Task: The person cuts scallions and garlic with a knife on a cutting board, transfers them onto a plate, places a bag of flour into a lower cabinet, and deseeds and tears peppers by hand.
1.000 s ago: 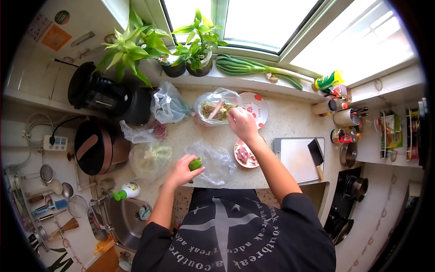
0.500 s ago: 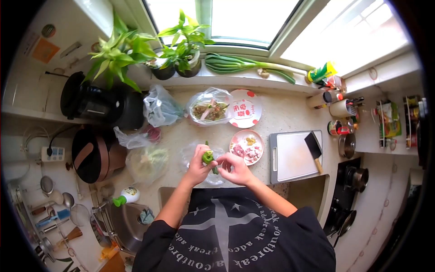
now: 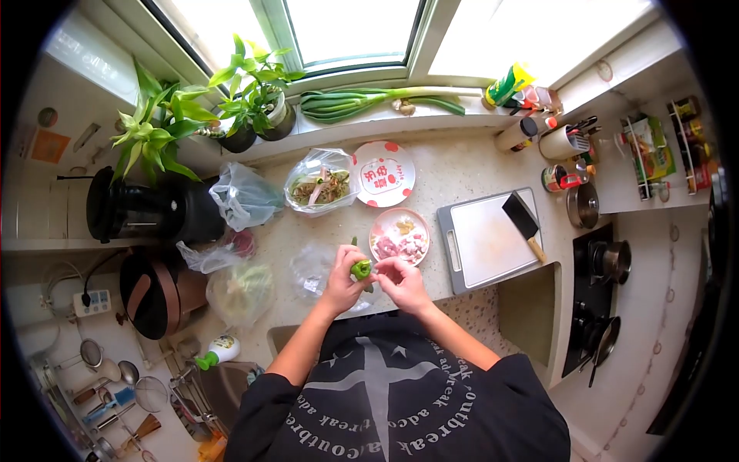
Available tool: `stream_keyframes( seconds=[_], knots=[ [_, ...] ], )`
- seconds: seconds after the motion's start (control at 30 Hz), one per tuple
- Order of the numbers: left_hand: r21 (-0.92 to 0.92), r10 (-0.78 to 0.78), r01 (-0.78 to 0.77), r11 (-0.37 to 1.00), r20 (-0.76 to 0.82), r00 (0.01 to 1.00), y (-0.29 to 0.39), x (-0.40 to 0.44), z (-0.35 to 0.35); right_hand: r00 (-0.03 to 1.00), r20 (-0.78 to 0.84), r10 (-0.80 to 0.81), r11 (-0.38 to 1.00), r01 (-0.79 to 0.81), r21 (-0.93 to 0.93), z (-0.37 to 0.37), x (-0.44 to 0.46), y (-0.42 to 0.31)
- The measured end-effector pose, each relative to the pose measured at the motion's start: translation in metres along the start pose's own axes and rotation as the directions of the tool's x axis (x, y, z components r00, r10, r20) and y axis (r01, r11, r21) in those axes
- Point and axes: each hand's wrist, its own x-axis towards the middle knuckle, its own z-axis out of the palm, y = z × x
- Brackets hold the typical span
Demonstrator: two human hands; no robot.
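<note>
My left hand (image 3: 342, 283) is closed around green peppers (image 3: 361, 269), one with its hollow top facing up. The tip of another shows above the fingers and a green end sticks out below. My right hand (image 3: 404, 286) meets it from the right, thumb and fingertips pinched together against the pepper's side; what they grip is too small to make out. Beneath the hands lies a clear plastic bag (image 3: 309, 269) on the counter. Just beyond my right hand is a plate (image 3: 420, 260) with chopped pale pink meat and small yellowish pieces.
A cleaver (image 3: 521, 216) rests on a cutting board (image 3: 477, 258) at the right. Farther back are a bag of scraps (image 3: 323, 186) and a red-spotted white plate (image 3: 394, 158). Bagged vegetables (image 3: 239, 292) lie left; the stove (image 3: 589, 308) is far right.
The view has turned slightly, so the counter and things on it appear shifted left. My hands stay together at the peppers, the right fingertips now closer to them.
</note>
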Motion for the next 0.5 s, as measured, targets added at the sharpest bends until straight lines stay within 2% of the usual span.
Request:
stream_keyframes(
  seconds=[0.03, 0.07, 0.13, 0.23, 0.43, 0.5],
  knots=[
    [0.023, -0.007, 0.007, 1.000, 0.009, 1.000, 0.002, 0.000, -0.002, 0.999, -0.033, -0.013, 1.000, 0.014, 0.011, -0.003, 0.002, -0.001],
    [0.046, -0.014, 0.014, 0.999, 0.017, 1.000, 0.003, 0.000, -0.005, 0.998, 0.026, 0.053, 0.992, -0.056, 0.117, -0.007, 0.002, -0.017],
    [0.087, -0.037, 0.034, 0.996, 0.036, 0.999, 0.010, -0.001, -0.010, 0.997, 0.068, -0.020, 0.984, 0.008, 0.180, -0.006, 0.008, -0.034],
    [0.138, -0.073, 0.065, 0.988, 0.054, 0.996, 0.022, -0.001, -0.020, 0.989, 0.118, -0.090, 0.994, 0.082, 0.067, 0.001, 0.018, -0.047],
    [0.192, -0.097, 0.091, 0.977, 0.024, 0.995, 0.030, -0.006, -0.035, 0.971, 0.239, -0.003, 0.999, -0.005, 0.033, 0.009, 0.033, -0.060],
    [0.192, -0.100, 0.095, 0.977, 0.014, 0.995, 0.031, -0.008, -0.040, 0.956, 0.287, 0.059, 0.991, -0.090, 0.096, 0.009, 0.039, -0.059]
  ],
)
